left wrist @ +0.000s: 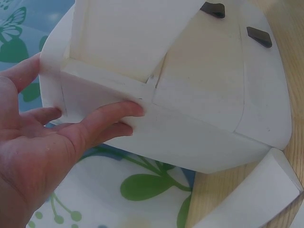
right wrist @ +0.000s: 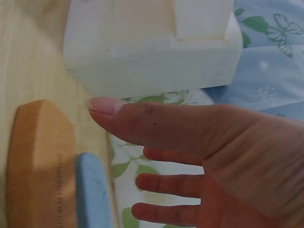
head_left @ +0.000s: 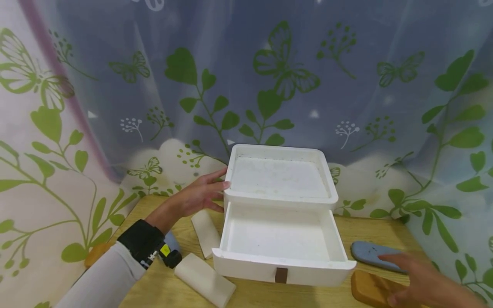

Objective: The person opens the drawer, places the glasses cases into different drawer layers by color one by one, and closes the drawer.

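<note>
A white drawer unit [head_left: 283,173] stands on the wooden table with its top drawer [head_left: 277,235] pulled out; no contents show in that drawer. My left hand [head_left: 198,194] rests against the unit's left side, its thumb on the top edge. In the left wrist view that hand [left wrist: 52,128] touches the side wall with extended fingers, not wrapped around anything. At the lower right, my right hand [head_left: 427,280] hovers with spread fingers over an orange-brown case [head_left: 371,288] and a blue elongated case [head_left: 373,254]. The right wrist view shows that hand [right wrist: 204,152] holding nothing.
Two cream-white elongated pieces [head_left: 204,278] lie left of the drawer unit. A bluish object [head_left: 171,241] and an orange one [head_left: 96,254] are partly hidden behind my left forearm. A patterned curtain [head_left: 246,85] hangs behind and beside the table.
</note>
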### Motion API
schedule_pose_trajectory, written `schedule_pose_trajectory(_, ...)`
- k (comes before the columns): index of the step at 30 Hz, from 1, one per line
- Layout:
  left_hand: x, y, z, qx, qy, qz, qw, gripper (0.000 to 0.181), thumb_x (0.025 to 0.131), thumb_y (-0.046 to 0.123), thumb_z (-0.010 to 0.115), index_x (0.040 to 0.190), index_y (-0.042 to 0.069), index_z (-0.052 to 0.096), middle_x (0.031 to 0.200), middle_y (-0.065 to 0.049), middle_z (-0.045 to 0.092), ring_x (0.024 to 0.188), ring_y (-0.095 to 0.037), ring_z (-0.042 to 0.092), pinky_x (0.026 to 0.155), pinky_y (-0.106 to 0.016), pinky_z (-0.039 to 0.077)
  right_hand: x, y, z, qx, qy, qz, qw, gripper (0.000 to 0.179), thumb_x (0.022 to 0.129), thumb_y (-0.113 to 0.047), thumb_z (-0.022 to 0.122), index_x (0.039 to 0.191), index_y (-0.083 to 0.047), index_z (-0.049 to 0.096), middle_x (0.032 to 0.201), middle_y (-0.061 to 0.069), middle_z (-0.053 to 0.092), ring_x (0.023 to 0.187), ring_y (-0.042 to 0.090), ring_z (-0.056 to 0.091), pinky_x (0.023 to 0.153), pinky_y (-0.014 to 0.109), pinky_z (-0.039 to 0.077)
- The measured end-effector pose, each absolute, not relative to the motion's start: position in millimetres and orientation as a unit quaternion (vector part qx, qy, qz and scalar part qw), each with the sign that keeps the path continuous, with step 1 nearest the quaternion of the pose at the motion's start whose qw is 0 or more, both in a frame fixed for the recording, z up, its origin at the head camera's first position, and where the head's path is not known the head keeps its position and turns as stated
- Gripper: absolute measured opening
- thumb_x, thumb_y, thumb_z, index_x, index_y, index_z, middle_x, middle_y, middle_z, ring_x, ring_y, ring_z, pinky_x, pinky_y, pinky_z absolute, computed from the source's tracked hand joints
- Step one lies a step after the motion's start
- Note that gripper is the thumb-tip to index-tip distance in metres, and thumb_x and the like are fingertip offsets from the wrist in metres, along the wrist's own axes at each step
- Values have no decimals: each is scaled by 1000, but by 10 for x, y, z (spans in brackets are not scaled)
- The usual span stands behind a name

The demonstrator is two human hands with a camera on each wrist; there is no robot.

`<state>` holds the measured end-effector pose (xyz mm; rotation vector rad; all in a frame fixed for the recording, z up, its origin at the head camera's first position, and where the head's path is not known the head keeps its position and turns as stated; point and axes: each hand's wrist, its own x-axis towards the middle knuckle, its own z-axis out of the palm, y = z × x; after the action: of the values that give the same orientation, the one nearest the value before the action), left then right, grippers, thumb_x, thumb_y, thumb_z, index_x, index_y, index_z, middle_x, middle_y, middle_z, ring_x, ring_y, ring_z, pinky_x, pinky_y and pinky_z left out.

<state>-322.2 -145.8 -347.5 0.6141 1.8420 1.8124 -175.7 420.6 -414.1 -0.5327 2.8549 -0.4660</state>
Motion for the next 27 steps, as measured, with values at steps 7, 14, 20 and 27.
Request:
schedule_pose_trajectory(7, -3189, -1451, -3464, 221, 672, 664, 243, 69, 109, 20, 49, 168, 30, 14, 163, -21, 41, 132, -42, 61, 96, -56, 59, -1777, 4112, -4283, -78, 955, -190, 214, 87, 80, -39, 89, 145, 6, 52, 140, 37, 53, 124, 61, 52, 95, 70, 49)
schedule_pose_trajectory(14, -3177, -1446, -3455, 219, 672, 664, 245, 70, 109, 21, 49, 168, 30, 13, 166, -18, 37, 135, -45, 57, 95, -61, 58, -1818, 4135, -4438, -86, 942, -218, 241, 88, 87, -44, 83, 144, 13, 48, 138, 41, 53, 122, 63, 51, 94, 73, 48)
schedule_pose_trajectory(20, -3171, -1451, -3459, 216, 678, 659, 244, 70, 110, 23, 50, 168, 32, 12, 168, -15, 34, 136, -45, 56, 94, -62, 58, -1881, 4168, -4553, -90, 941, -213, 246, 87, 85, -46, 84, 142, 11, 52, 137, 36, 58, 123, 58, 55, 96, 74, 47)
schedule_pose_trajectory(27, -3167, -1444, -3453, 217, 677, 661, 240, 69, 110, 23, 49, 168, 32, 13, 167, -15, 35, 137, -46, 55, 94, -61, 58, -1953, 4179, -4674, -85, 950, -180, 242, 87, 82, -50, 85, 138, 11, 56, 134, 36, 59, 122, 60, 54, 98, 75, 44)
